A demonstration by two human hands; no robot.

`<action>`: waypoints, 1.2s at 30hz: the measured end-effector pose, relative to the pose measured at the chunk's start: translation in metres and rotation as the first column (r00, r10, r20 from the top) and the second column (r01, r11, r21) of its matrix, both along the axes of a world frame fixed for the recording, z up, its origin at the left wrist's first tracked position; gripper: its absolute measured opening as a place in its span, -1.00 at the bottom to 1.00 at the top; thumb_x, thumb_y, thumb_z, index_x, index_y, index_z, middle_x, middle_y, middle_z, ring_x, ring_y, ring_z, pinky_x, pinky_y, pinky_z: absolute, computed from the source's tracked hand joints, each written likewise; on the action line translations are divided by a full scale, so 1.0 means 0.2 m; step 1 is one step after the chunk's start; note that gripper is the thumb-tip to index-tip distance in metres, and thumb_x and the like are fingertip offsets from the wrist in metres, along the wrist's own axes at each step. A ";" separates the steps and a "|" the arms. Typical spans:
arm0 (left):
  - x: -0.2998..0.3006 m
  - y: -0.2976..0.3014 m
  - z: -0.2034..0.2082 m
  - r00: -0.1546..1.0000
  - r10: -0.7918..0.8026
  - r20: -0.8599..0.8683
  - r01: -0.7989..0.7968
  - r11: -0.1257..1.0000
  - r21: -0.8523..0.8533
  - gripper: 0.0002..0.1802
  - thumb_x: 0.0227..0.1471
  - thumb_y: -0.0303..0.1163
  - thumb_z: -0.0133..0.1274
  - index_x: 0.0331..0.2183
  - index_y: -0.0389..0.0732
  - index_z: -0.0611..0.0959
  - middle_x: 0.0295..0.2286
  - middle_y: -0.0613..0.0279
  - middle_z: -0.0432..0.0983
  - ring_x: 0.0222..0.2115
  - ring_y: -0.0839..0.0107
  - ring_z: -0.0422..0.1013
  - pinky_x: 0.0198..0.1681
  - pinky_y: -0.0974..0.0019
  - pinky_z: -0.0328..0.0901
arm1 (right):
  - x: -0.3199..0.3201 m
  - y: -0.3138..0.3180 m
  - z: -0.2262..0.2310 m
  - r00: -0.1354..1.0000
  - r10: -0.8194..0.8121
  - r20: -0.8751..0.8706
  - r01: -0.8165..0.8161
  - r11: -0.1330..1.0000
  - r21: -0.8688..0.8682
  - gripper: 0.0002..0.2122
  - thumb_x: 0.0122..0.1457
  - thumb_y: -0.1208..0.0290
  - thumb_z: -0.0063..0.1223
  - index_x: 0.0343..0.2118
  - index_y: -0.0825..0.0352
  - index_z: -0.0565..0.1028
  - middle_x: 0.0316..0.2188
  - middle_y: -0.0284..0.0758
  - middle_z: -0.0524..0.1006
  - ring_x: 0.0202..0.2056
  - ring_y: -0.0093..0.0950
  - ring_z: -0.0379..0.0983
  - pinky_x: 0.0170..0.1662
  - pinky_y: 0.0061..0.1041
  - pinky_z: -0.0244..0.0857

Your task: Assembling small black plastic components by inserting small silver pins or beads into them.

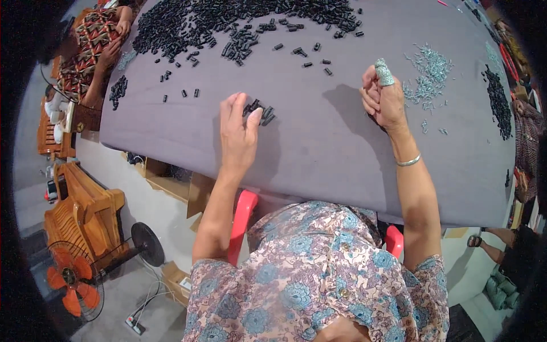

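My left hand is over the near middle of the grey-covered table, thumb spread from its fingers. Beside its thumb and fingertips is a small cluster of short black cylinders; whether the fingers touch any is unclear. My right hand is raised with its fingers curled in, a pale green patterned wrap around one digit. What lies within those curled fingers is hidden. Close to its right spreads a heap of small silvery screw-like pieces.
A large pile of black cylinders covers the far table, with strays nearer. Small dark parts lie along the right edge. Another person's hands rest at the far left. An orange-bladed fan and wooden bench stand on the left.
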State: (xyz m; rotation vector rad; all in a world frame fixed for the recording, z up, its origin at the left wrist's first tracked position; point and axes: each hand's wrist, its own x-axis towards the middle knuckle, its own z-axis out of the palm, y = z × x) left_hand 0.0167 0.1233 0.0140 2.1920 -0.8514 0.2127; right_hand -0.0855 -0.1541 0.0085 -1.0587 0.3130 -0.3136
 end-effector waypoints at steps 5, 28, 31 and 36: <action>-0.02 -0.02 0.04 0.999 0.013 0.030 -0.013 1.000 -0.001 -0.63 0.00 -0.43 0.03 -0.13 -0.38 0.42 -0.16 -0.03 0.31 -0.13 0.06 0.26 -0.05 0.19 0.18 | 0.00 0.01 0.02 0.999 -0.007 -0.036 0.006 1.000 -0.018 -0.61 0.24 0.10 -0.21 -0.56 0.34 0.35 -0.85 -0.51 0.07 -0.86 -0.72 -0.06 -0.83 -0.68 -0.10; 0.42 -0.62 -0.05 0.916 -0.334 0.222 0.277 0.928 0.251 -0.74 -0.11 -0.54 0.03 -0.28 -0.10 0.58 -0.35 0.21 0.38 -0.27 0.18 0.34 -0.22 0.17 0.31 | 0.00 0.02 0.03 0.996 0.026 -0.090 -0.033 0.996 -0.084 -0.66 0.25 0.26 -0.17 -0.64 0.29 0.24 -0.74 -0.56 0.07 -0.76 -0.77 -0.11 -0.76 -0.74 -0.30; 0.42 -0.62 -0.05 0.905 -0.374 0.204 0.319 0.912 0.257 -0.73 -0.11 -0.55 0.01 -0.28 -0.09 0.59 -0.35 0.22 0.38 -0.26 0.19 0.34 -0.21 0.16 0.31 | 0.02 0.02 0.01 0.998 0.015 -0.066 -0.020 0.997 -0.073 -0.71 0.24 0.30 -0.13 -0.61 0.30 0.28 -0.73 -0.56 0.10 -0.75 -0.78 -0.10 -0.75 -0.75 -0.31; 0.38 -0.62 -0.05 0.909 -0.375 0.182 0.318 0.906 0.278 -0.74 -0.10 -0.55 0.00 -0.28 -0.10 0.59 -0.36 0.20 0.38 -0.24 0.19 0.35 -0.22 0.15 0.32 | 0.01 0.03 0.02 0.998 0.001 -0.064 -0.008 0.993 -0.121 -0.73 0.23 0.32 -0.11 -0.59 0.29 0.30 -0.73 -0.58 0.11 -0.74 -0.80 -0.09 -0.75 -0.76 -0.30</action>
